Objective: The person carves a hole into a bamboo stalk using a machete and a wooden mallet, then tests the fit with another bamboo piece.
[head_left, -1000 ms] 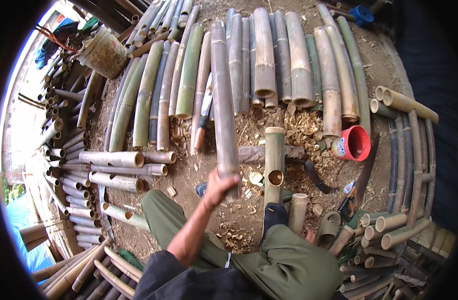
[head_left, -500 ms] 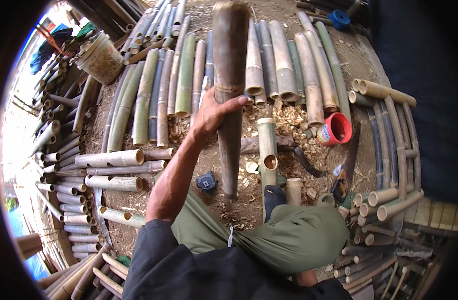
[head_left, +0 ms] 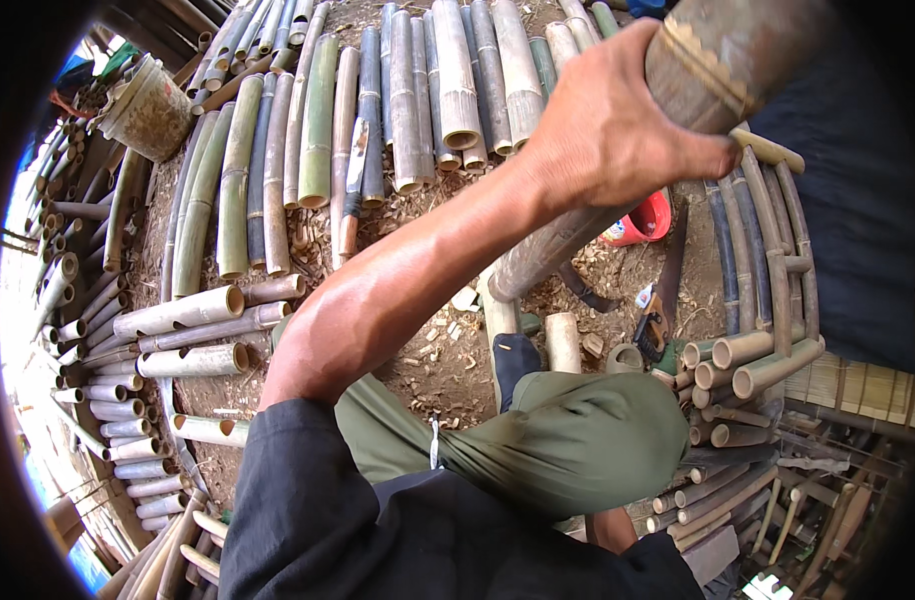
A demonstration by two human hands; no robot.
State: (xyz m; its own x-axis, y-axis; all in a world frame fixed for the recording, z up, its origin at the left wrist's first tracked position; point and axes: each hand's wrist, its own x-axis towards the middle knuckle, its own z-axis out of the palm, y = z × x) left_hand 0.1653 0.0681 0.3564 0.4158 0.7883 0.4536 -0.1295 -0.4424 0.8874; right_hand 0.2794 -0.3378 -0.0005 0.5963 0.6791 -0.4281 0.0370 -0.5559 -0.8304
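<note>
In the head view, the left hand (head_left: 618, 120) is clamped around a thick brown bamboo culm (head_left: 703, 85), the thumb laid across its near side. The culm is held at a slant in front of the person: its upper part runs out toward the top right, close to the camera, and its narrower lower end points down and left. That end overlaps a pale bamboo length (head_left: 501, 318) beside the dark shoe (head_left: 516, 365); whether the two touch, I cannot tell. Of the right arm only a strip of skin (head_left: 608, 528) shows below the green trouser knee (head_left: 588, 440), so what the right hand does cannot be told.

Beyond the outstretched left arm, bamboo poles (head_left: 321, 120) lie side by side on the dirt ground (head_left: 413, 350). Among them rests a long tool (head_left: 357, 170) with a pale upper part and a wooden end. To the left are notched bamboo tubes (head_left: 181, 312), more stacked lengths and, farther up, a stained pale bucket (head_left: 148, 110). Partly behind the held culm sits a red pail (head_left: 650, 220); near it lies a handsaw (head_left: 668, 290), its handle toward the person. A short bamboo stub (head_left: 564, 343) stands by the knee, and a ladder-like bamboo frame (head_left: 783, 240) is at the right.
</note>
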